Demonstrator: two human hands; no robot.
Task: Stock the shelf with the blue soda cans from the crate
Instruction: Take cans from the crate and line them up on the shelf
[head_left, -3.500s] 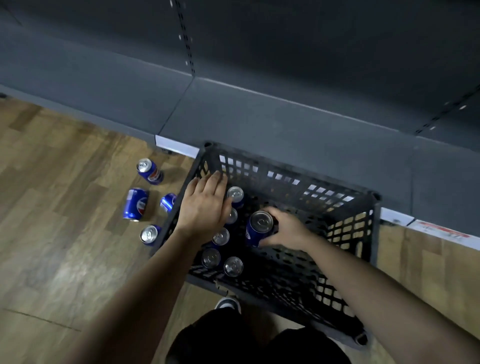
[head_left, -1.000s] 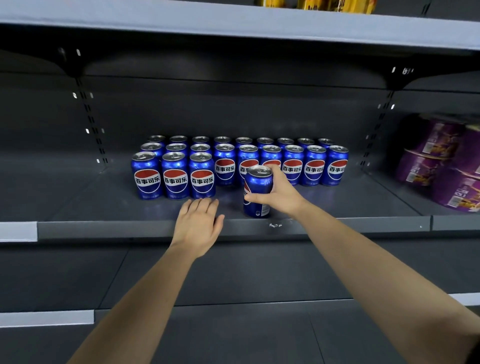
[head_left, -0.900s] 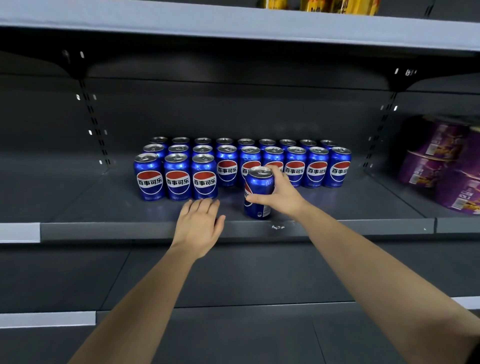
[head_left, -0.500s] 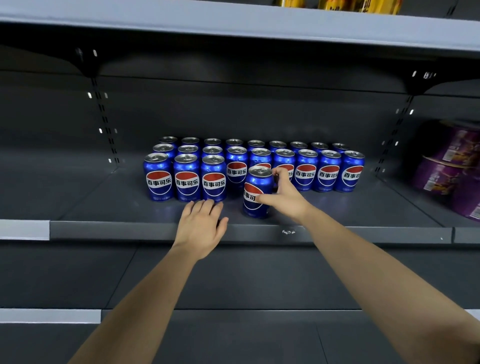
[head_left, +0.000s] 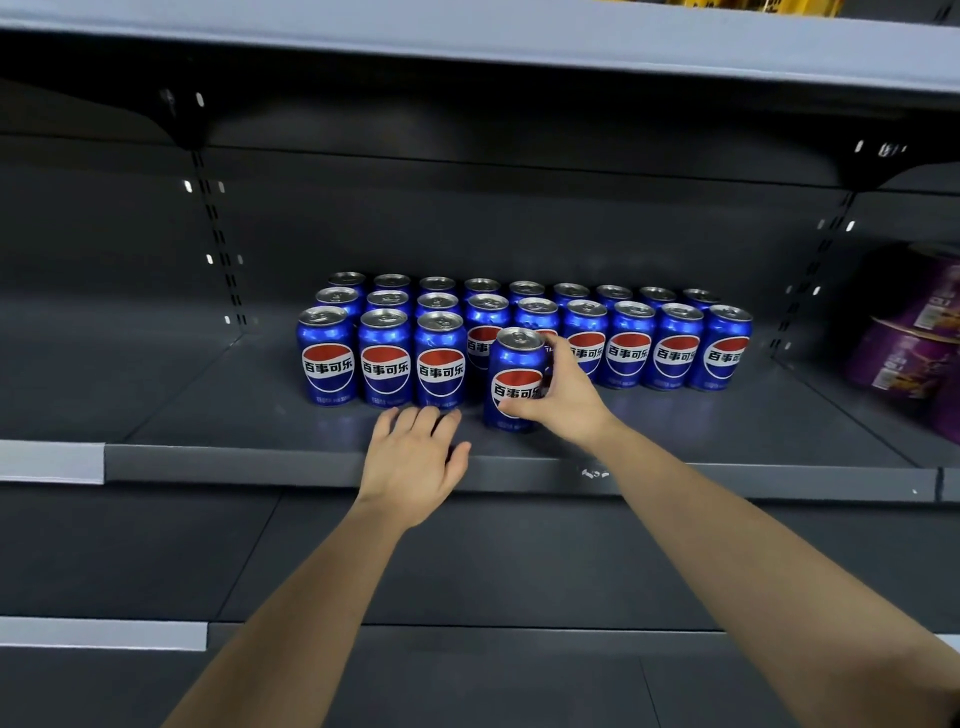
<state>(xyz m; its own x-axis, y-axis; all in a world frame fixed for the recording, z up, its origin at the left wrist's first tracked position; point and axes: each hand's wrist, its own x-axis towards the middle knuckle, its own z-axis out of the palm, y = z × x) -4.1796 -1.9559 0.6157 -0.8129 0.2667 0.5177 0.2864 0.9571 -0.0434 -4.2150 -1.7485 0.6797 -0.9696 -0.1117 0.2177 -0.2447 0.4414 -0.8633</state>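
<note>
Head view: the right hand grips one blue can, thumb on the lower label and fingers curled round the can's right side. The can stands upright on the grey shelf, just right of the three-can front row. Its label shows a red, white and blue globe and the characters 百事可乐. The left hand lies flat, fingers straight, on the shelf's front edge. Stocked cans with the same label fill two rows behind. Purple packs stand at the right, their writing unreadable.

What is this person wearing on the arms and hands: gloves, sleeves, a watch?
Nothing that shows. The left hand and right hand are bare, with no gloves or visible rings. The left forearm and right forearm are uncovered: no sleeves, watch or bands in view.
</note>
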